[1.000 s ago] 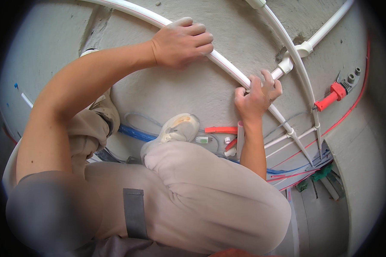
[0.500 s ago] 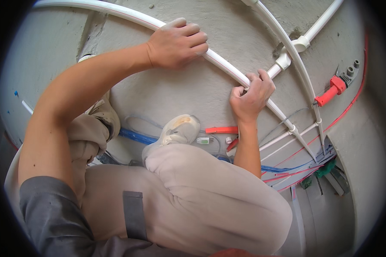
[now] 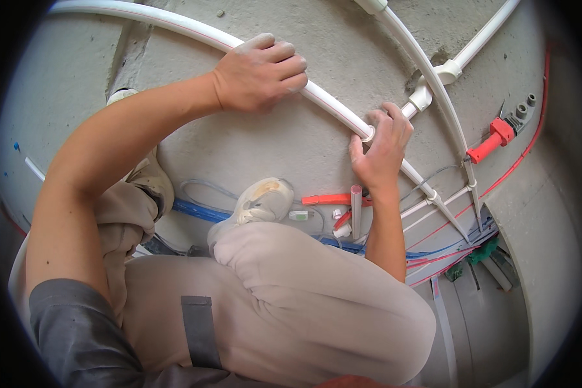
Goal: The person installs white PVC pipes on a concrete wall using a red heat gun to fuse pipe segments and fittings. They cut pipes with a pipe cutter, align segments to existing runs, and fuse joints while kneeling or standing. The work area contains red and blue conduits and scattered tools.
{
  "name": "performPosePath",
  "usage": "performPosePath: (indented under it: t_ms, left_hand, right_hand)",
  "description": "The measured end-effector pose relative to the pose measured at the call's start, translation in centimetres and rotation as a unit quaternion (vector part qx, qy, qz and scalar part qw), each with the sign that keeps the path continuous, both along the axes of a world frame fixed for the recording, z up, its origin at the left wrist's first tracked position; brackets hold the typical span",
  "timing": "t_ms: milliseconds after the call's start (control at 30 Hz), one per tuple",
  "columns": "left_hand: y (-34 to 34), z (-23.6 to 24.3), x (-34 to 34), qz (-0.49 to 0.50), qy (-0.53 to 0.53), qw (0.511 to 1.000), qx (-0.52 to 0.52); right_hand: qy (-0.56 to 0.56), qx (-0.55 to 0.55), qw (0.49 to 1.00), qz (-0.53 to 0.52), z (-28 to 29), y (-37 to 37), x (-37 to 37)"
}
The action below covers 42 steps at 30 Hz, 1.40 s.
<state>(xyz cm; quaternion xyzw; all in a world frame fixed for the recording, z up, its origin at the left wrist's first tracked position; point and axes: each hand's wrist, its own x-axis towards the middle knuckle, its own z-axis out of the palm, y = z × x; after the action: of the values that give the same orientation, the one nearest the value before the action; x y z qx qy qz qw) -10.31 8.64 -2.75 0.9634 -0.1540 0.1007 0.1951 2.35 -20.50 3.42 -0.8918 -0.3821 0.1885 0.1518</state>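
A long white plastic pipe (image 3: 333,107) with a thin red stripe bends across the concrete from the upper left to a white collar (image 3: 368,134). My left hand (image 3: 260,72) is closed around the pipe, knuckles up. At the collar, my right hand (image 3: 383,145) straddles the pipe, its thumb on the near side and bent fingers on the far side; the palm hides that stretch. Beyond this hand the line runs on to the lower right. A short piece of white pipe (image 3: 355,212) with an open top is beside my right forearm.
Another white pipe (image 3: 427,64) arches over a white fitting (image 3: 421,94) at the upper right. A red-handled pipe welding tool (image 3: 493,140) lies at the right. Red tools (image 3: 333,200), small fittings (image 3: 337,214) and blue tubing (image 3: 200,210) lie around my shoe (image 3: 263,200).
My left hand has shifted slightly left along with the pipe. My right hand's thumb and fingers have loosened, showing more of the collar. The short pipe piece has come into sight beside my right forearm.
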Motion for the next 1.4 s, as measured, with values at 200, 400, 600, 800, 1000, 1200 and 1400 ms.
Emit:
performPosePath:
  t_ms: [200,400,600,800,1000,1200,1400]
  left_hand:
    - [-0.1,0.1,0.0,-0.003,0.02,1.0,0.007]
    - [0.0,0.4,0.4,-0.002,0.005,1.0,-0.001]
    - [0.2,0.7,0.6,-0.004,0.003,1.0,-0.004]
    - [0.0,0.4,0.6,0.002,0.004,1.0,-0.013]
    - [0.2,0.6,0.8,-0.005,0.02,1.0,-0.01]
    - [0.2,0.9,1.1,-0.015,0.007,1.0,-0.007]
    - [-0.1,0.6,1.0,-0.011,0.007,1.0,0.019]
  right_hand:
    - [-0.009,0.092,0.995,-0.045,-0.5,-0.4,-1.2]
    - [-0.045,0.102,0.991,-0.078,-2.0,-0.2,-2.3]
    - [-0.048,0.105,0.987,-0.11,-1.8,0.8,-2.7]
    - [0.03,0.011,0.999,-0.032,1.2,-0.1,-0.4]
    - [0.012,-0.07,0.997,0.036,1.6,1.0,1.6]
    - [-0.034,-0.069,0.992,0.104,0.8,0.3,2.7]
    - [-0.085,0.009,0.992,0.094,-0.7,-0.7,1.9]
